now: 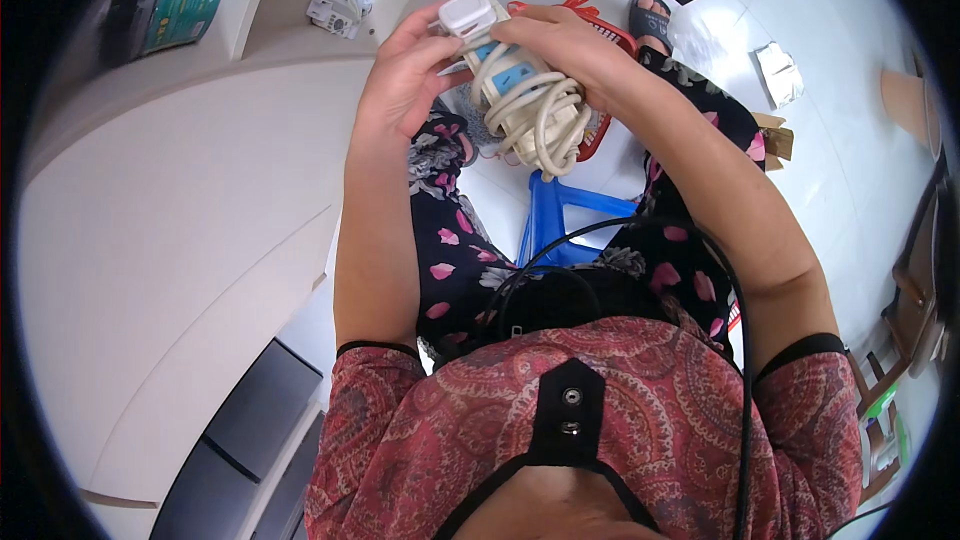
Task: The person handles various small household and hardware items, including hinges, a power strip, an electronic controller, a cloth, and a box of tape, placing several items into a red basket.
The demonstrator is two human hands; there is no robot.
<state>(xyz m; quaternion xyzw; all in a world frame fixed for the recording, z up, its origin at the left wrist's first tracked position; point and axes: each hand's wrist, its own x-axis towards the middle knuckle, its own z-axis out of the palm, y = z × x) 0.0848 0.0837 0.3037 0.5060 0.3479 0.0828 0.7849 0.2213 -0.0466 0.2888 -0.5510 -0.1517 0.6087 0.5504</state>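
Observation:
A white power strip [514, 79] with blue labels is held up in front of me, tilted, above the gap between my knees. Its off-white cable [559, 120] is looped in a loose bundle around the lower end. A white rounded plug or adapter [469, 13] sits at the upper end. My left hand [405, 71] grips that piece from the left, the thumb at its lower edge and some fingers hidden behind. From the right, my right hand [566, 52] holds the strip's side, with fingertips close to the adapter; its palm side is out of sight.
A red plastic basket [597, 141] stands on the floor beyond, partly hidden. The blue plastic stool [549, 221] is between my legs. White corded items [343, 6] lie in the cabinet compartment at left. A cardboard box [778, 142] and silvery-white packet [778, 75] are at right.

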